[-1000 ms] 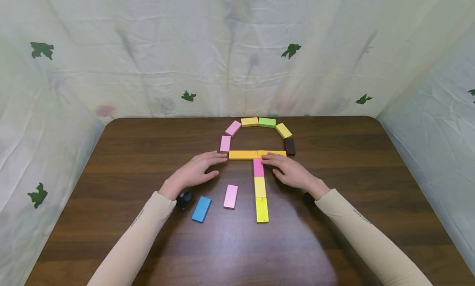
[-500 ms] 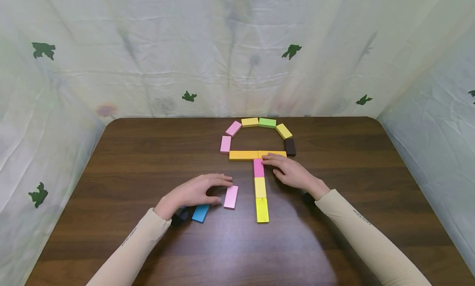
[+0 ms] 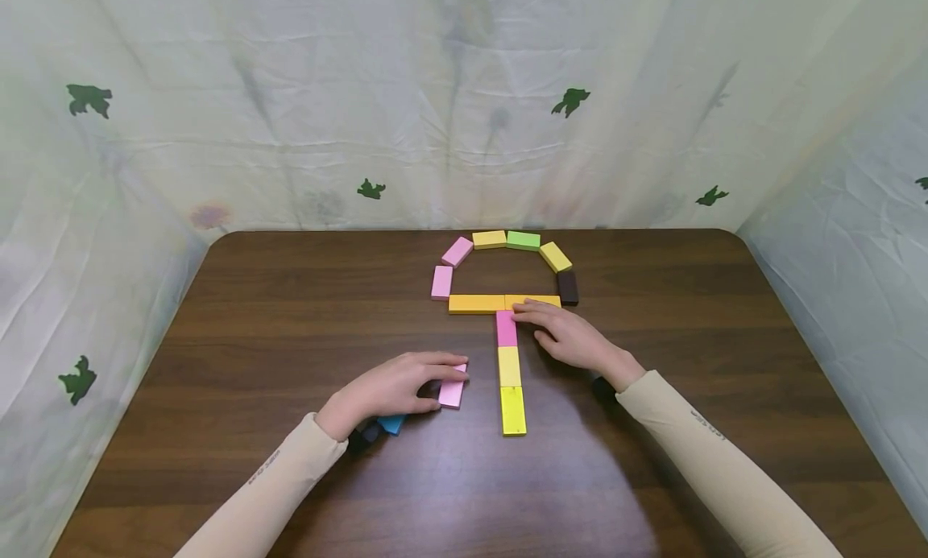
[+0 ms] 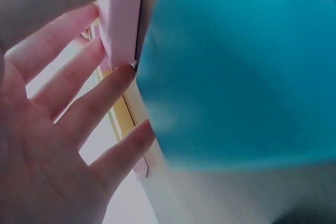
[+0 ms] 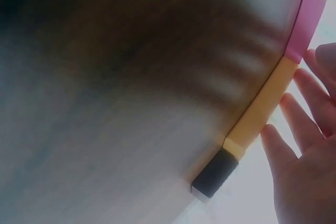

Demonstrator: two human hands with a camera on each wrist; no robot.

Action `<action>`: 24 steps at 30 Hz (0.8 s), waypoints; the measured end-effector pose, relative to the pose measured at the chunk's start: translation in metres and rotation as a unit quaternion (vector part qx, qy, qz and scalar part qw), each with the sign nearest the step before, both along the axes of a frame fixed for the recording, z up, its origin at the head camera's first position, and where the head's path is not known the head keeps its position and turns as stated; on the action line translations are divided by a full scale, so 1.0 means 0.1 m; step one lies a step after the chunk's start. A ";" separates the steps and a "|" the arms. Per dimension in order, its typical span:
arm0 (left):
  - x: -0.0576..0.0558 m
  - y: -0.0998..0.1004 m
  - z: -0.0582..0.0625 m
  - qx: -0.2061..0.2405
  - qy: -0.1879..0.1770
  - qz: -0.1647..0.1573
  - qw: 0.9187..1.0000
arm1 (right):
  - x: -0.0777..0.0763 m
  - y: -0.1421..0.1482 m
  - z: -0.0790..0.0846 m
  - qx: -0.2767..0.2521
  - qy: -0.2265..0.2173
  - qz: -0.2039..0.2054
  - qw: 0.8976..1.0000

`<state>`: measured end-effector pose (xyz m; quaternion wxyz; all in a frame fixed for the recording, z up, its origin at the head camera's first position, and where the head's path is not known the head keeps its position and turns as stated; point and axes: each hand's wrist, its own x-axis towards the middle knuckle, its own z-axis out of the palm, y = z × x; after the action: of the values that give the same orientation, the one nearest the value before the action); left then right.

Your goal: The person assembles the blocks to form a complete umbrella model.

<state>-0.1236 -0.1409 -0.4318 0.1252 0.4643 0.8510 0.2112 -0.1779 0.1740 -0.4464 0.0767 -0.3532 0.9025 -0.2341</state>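
My left hand (image 3: 395, 385) reaches over a loose pink block (image 3: 451, 395) lying flat on the table, thumb at its left side and fingertips across its top and far edge. The left wrist view shows thumb and fingers about this pink block (image 4: 122, 27), while a blue block (image 4: 236, 72) fills the right side up close. Under the left wrist, most of that blue block (image 3: 392, 423) is hidden. My right hand (image 3: 573, 332), fingers extended, rests its fingertips at the right orange block (image 3: 547, 300) and the top of a darker pink block (image 3: 506, 330).
Below the darker pink block, two yellow blocks (image 3: 510, 367) continue a straight column. A left orange block (image 3: 476, 304) joins the right one in a bar. Above it curve pink, yellow, green (image 3: 524, 241) and black (image 3: 568, 287) blocks. The brown table (image 3: 290, 300) meets a pale cloth backdrop.
My left hand has come down from beside the orange bar's left end to the loose pink block, covering more of the blue block. My right hand has stayed in place.
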 end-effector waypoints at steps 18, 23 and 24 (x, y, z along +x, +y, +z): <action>0.25 0.12 0.04 0.021 0.013 -0.034 0.999 | 0.01 0.00 0.00 -0.003 -0.001 -0.002 1.000; 0.36 0.16 0.06 0.005 0.001 -0.046 0.999 | 0.01 0.00 0.00 -0.003 0.000 -0.002 1.000; 0.37 0.16 0.06 0.005 0.001 -0.048 0.999 | 0.01 0.00 0.00 -0.002 -0.001 -0.002 1.000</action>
<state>-0.0864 -0.1245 -0.4257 0.1323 0.5058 0.8264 0.2091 -0.1773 0.1743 -0.4466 0.0759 -0.3510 0.9029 -0.2364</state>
